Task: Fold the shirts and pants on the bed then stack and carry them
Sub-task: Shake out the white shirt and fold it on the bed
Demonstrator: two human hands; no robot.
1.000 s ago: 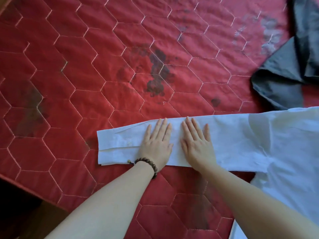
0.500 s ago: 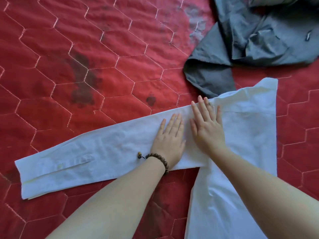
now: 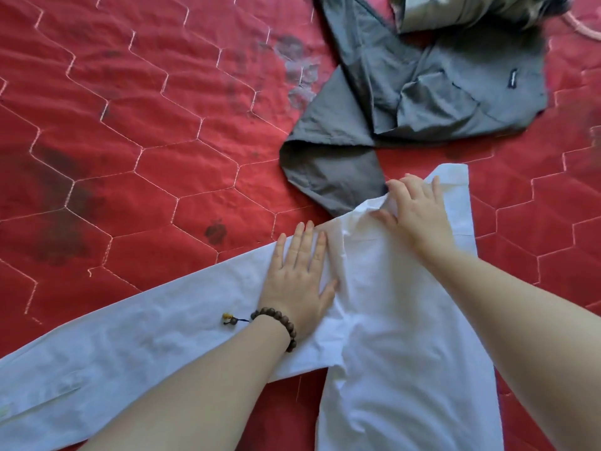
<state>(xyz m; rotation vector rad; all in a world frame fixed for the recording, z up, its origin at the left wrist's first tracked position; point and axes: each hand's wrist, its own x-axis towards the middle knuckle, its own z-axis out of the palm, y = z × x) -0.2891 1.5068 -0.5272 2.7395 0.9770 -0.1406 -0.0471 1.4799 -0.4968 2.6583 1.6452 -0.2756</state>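
A white long-sleeved shirt (image 3: 400,320) lies on the red quilted bed (image 3: 146,141), its body folded narrow and one sleeve stretched out to the lower left. My left hand (image 3: 299,278), with a bead bracelet on the wrist, presses flat on the sleeve where it joins the shoulder. My right hand (image 3: 414,209) curls its fingers into the bunched cloth at the shirt's shoulder near the collar. A crumpled grey garment (image 3: 406,102) lies just beyond the shirt, its lower corner touching the shirt's top edge.
Dark stains mark the red quilt (image 3: 55,236) at the left and middle. An olive-grey cloth (image 3: 455,11) sits at the top edge behind the grey garment. A pale cord (image 3: 582,27) curves at the top right corner.
Both hands slid right along the sleeve to the shoulder. My right hand went from flat to gripping the cloth near the collar. The view shifted right, showing more of the grey garment.
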